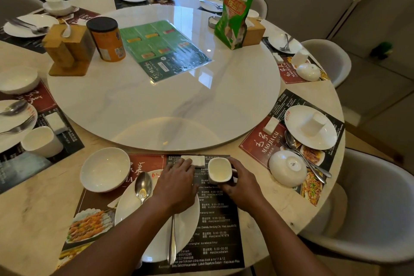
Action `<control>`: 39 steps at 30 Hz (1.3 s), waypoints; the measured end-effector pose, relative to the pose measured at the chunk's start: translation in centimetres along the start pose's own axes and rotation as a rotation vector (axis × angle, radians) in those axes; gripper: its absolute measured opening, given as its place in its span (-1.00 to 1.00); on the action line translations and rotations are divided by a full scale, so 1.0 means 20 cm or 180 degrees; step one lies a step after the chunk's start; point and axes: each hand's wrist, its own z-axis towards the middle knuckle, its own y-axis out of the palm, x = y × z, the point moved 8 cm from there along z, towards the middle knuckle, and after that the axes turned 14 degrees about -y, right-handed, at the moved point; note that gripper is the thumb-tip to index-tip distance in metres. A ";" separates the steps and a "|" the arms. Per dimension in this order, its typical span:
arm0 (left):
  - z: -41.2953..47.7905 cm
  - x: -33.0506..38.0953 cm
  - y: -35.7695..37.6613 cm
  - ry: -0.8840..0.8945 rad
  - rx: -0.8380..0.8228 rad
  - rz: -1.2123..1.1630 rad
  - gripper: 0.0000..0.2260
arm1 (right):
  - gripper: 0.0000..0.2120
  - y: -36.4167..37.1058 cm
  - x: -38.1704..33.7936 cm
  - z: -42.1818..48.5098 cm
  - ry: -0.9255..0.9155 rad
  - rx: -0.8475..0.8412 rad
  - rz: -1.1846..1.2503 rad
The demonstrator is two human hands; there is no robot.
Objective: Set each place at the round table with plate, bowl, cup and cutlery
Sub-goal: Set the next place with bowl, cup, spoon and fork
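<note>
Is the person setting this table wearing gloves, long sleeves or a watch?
No. The left hand and the right hand are bare, without gloves. Both forearms are uncovered to the picture's edge: no sleeve, watch or bracelet shows.

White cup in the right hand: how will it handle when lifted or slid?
The cup looks like glazed ceramic: probably rigid, breakable and a bit slick in the right hand. No handle shows, so it likely needs a wrap grip. Squat, wide-mouthed and upright, it seems unlikely to tip.
</note>
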 end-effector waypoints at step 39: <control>0.08 0.80 -0.53 -0.0044 0.1221 -0.1090 -0.68 | -0.85 -1.29 0.46 -0.02 -0.0311 0.0173 -0.0863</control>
